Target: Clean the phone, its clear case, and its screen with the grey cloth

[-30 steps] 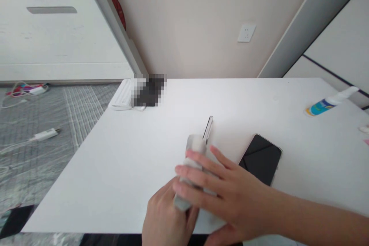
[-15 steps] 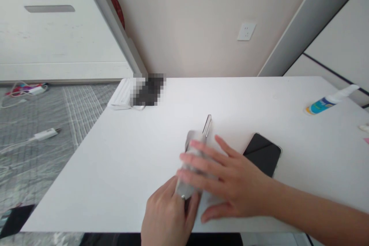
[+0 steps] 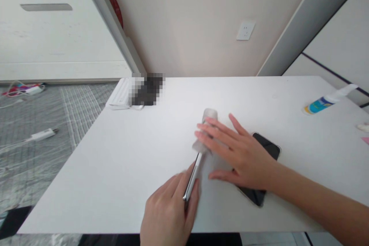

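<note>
My left hand at the bottom edge of the table grips the near end of a slim silver device, seen edge-on, possibly a phone. Its far end disappears into a pale grey cloth. My right hand lies with spread fingers over that cloth, pressing it around the device. The right palm hangs above a black smartphone, hiding its middle. The phone's corners show on both sides of my hand.
A white spray bottle with a blue label lies at the far right of the white table. A white keyboard-like object sits by a pixelated dark patch at the back corner. Cables and a charger lie on the floor left.
The cloth has slid along the device toward the far end, exposing its silver edge near my left hand. My right hand has moved farther out, over the black phone.
</note>
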`<state>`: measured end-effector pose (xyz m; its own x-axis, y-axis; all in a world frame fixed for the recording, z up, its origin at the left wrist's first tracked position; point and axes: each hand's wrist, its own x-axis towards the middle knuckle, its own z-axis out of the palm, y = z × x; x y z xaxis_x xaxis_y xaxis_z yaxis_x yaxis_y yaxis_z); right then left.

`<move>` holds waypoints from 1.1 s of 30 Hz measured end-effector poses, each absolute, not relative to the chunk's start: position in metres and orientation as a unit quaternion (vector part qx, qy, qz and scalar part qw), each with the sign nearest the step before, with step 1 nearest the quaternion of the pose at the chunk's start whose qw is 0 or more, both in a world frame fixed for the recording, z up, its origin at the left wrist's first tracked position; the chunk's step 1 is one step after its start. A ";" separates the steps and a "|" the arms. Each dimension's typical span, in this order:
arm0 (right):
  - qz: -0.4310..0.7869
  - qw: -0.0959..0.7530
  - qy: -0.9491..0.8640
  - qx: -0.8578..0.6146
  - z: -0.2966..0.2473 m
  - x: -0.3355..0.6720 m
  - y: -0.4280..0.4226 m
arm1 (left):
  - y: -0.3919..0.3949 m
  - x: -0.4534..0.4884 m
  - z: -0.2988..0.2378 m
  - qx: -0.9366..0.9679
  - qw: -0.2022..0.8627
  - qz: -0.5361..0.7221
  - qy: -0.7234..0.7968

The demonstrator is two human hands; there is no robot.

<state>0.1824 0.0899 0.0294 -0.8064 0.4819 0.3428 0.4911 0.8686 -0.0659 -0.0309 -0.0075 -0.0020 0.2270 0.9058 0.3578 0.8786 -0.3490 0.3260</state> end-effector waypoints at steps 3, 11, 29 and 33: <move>-0.004 0.179 -0.940 -0.290 0.030 0.184 0.094 | -0.006 -0.031 -0.001 0.780 0.038 0.245 0.574; 0.003 0.182 -0.970 -0.164 0.032 0.175 0.078 | -0.005 -0.032 -0.002 0.779 0.006 0.271 0.566; -0.001 0.165 -0.949 -0.269 0.032 0.179 0.086 | -0.006 -0.032 -0.001 0.779 0.047 0.257 0.570; 0.008 0.163 -0.980 -0.113 0.031 0.171 0.070 | -0.006 -0.034 -0.004 0.784 0.003 0.279 0.555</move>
